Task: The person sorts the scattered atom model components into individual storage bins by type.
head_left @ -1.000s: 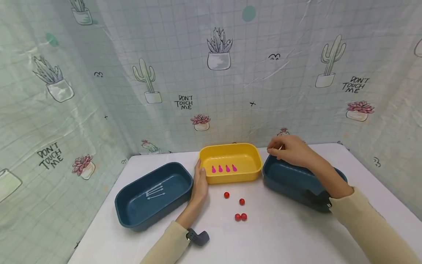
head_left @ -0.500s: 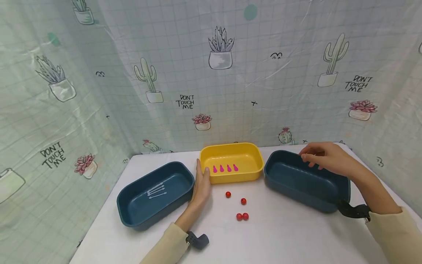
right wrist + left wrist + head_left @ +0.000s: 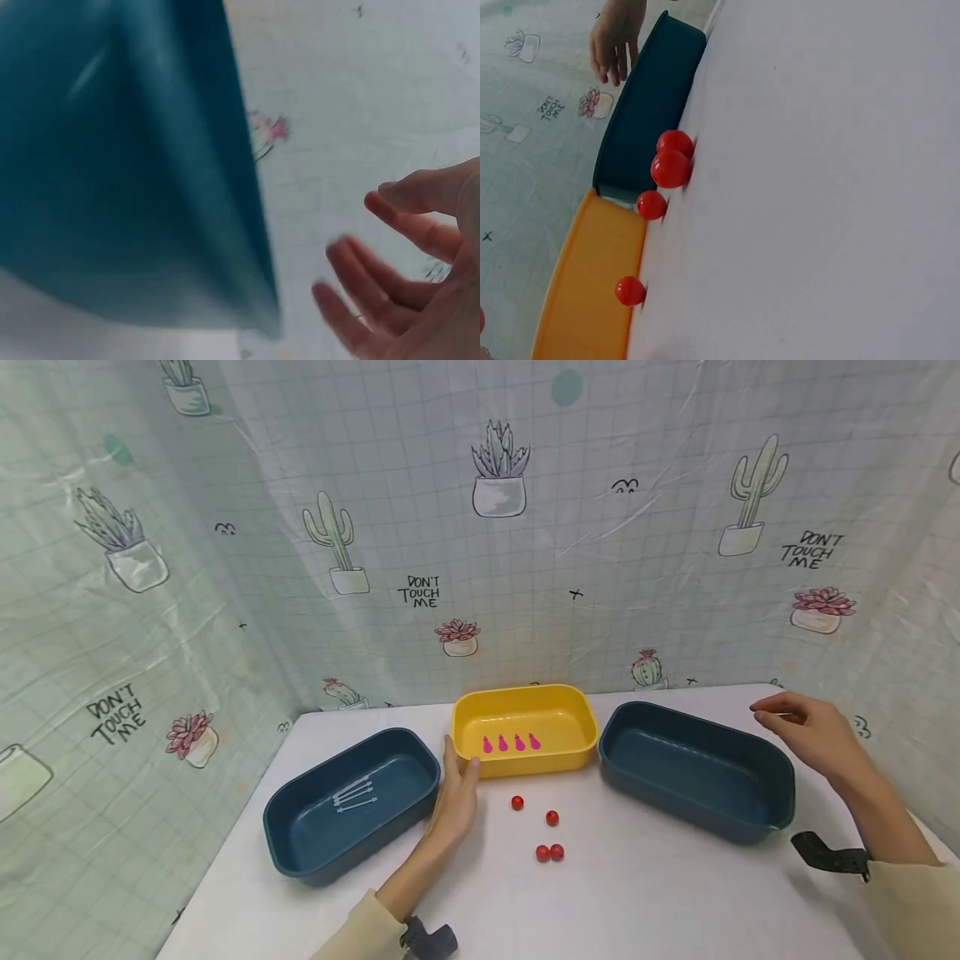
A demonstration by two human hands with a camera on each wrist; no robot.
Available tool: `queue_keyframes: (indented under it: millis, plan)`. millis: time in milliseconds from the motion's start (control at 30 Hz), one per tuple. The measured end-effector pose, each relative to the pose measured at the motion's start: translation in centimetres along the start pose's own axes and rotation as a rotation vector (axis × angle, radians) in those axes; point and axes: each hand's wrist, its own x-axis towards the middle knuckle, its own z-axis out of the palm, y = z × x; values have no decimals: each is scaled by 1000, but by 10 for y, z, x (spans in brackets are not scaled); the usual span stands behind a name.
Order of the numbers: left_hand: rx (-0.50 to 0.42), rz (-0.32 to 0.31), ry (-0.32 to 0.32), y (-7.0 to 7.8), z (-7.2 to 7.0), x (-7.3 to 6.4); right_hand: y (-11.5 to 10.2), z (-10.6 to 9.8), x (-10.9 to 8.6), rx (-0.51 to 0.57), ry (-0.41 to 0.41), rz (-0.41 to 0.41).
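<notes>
My left hand (image 3: 454, 797) rests by the near left corner of a yellow tray (image 3: 540, 765), its fingers along the tray's left side and its thumb at the front wall. Several small pink pieces (image 3: 519, 742), shaped like little pears or bottles, lie in a row inside that tray. My right hand (image 3: 813, 735) is in the air past the right end of a dark blue tray (image 3: 690, 802). In the right wrist view its fingers (image 3: 352, 277) are loosely bent, with nothing between them. Several red balls (image 3: 552, 817) sit on the table in front of the yellow tray.
Another dark blue tray (image 3: 300, 852) stands at the left, holding several thin grey-white sticks (image 3: 352, 793) with wider ends. The white table (image 3: 622, 902) meets a patterned curtain (image 3: 405, 527) at the back and both sides.
My right hand has travelled right, from over the right blue tray's far left corner to beyond its right end. My left hand has slid slightly back toward me along the yellow tray.
</notes>
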Motion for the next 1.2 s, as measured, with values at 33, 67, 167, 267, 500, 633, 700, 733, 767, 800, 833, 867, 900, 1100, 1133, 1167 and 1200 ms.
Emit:
queue_keyframes:
  millis: [33, 67, 167, 267, 500, 633, 700, 733, 767, 800, 833, 867, 900, 1100, 1133, 1167, 1200]
  plan:
    - [-8, -7, -10, 1, -1, -4, 4, 1, 0, -8, 2, 25]
    - [-13, -7, -15, 2, -1, -7, 8, 2, 0, -17, -6, 43]
    - [-40, -9, -33, 5, -1, -17, 20, 5, 2, 3, -84, 83]
    - [-86, -22, -40, 10, 3, -27, 34, 9, 5, 29, -161, 146]
    - [-120, -67, 14, 18, 13, -43, 63, 23, 6, 163, -231, 199]
    - [-93, -98, 37, 18, 16, -44, 74, 30, 5, 273, -235, 163]
    - [-65, -108, 35, 16, 17, -42, 77, 33, 4, 332, -243, 131]
    - [-54, -112, 30, 15, 18, -41, 78, 34, 3, 367, -249, 117]
    - [-43, -114, 23, 13, 19, -39, 78, 35, 3, 393, -256, 101]
    - [-33, -115, 14, 12, 20, -38, 78, 37, 3, 415, -261, 88]
    - [-23, -115, 3, 10, 21, -36, 78, 37, 2, 429, -266, 76]
    - [-19, -114, -11, 9, 22, -34, 78, 38, 1, 446, -271, 66]
    - [-16, -109, -21, 7, 23, -32, 78, 39, 0, 463, -278, 53]
    - [23, -43, -64, 1, 24, -19, 78, 41, -3, 518, -288, 22]
    - [33, -34, -73, 0, 24, -16, 78, 41, -4, 516, -286, 24]
    - [49, -20, -86, -1, 24, -13, 78, 41, -3, 512, -286, 26]
    - [63, -10, -102, -2, 24, -10, 77, 41, -3, 509, -289, 28]
